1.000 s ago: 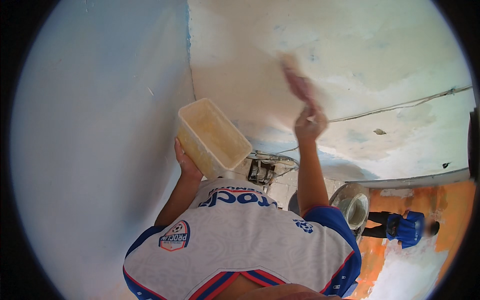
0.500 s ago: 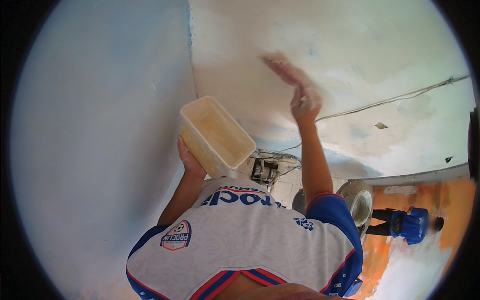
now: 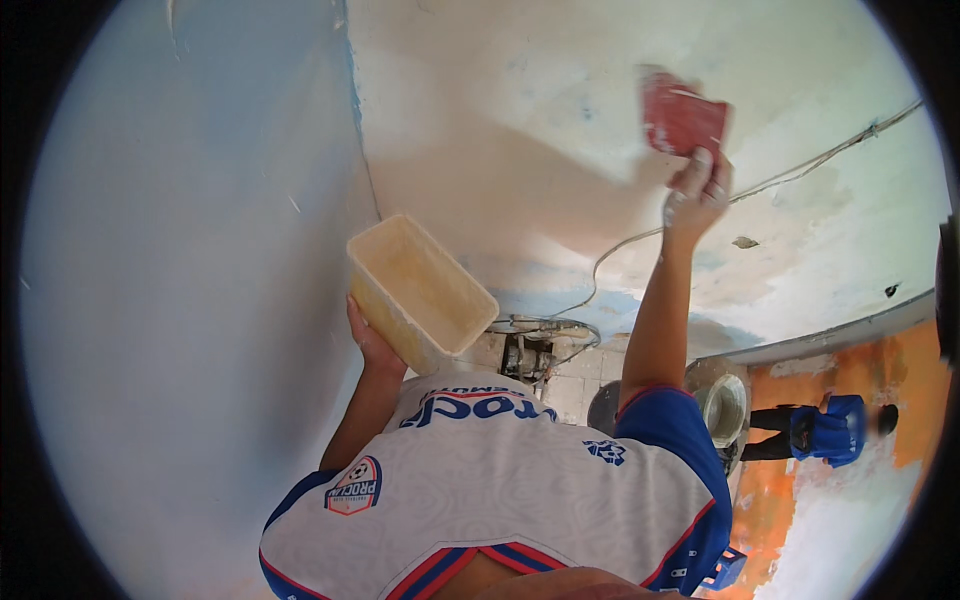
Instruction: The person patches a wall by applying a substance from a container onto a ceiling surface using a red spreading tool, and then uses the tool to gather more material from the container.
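Observation:
My left hand (image 3: 374, 338) grips a rectangular cream plastic tub (image 3: 368, 308) by its left side, close to my chest. The tub tilts, and yellowish residue coats its inner walls. Up at the right, my right hand (image 3: 698, 190) pinches a flat red putty spreader (image 3: 684, 116) smeared with white. White paste also marks those fingers. The spreader is near the patchy cream wall (image 3: 540, 130); whether its edge touches I cannot tell. Motion blurs its upper edge.
A bluish wall (image 3: 180, 280) meets the cream wall at a corner on the left. A loose cable (image 3: 640, 236) runs along the cream wall. Below stand a round bucket (image 3: 724, 408) and a dirty machine (image 3: 524, 358) among wires. Far right, a person in blue (image 3: 838, 430) stands by an orange wall.
My right hand has swung right and slightly up with the spreader, whose flat face now shows. The tub has shifted slightly left and down in view.

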The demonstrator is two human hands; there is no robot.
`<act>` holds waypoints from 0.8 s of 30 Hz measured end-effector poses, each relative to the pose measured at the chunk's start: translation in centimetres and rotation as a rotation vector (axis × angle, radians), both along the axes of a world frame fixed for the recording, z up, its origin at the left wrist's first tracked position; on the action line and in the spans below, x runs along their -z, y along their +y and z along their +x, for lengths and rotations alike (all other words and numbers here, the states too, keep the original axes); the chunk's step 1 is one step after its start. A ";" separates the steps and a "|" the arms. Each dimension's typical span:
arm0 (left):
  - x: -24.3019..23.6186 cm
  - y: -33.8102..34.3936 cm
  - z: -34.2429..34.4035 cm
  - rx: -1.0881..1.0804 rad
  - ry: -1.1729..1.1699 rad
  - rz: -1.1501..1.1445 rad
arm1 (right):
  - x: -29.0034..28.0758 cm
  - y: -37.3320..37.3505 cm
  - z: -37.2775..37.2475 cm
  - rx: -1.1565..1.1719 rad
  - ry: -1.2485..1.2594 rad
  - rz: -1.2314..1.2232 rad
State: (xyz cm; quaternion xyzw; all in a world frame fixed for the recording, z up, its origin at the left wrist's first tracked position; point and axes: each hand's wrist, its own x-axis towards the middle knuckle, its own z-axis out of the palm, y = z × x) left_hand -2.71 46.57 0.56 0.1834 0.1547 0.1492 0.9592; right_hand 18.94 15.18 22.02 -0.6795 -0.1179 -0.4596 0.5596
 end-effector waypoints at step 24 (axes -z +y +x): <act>0.5 -0.2 0.8 -0.031 -0.023 -0.048 | 1.3 -0.1 -2.3 -0.085 0.028 0.173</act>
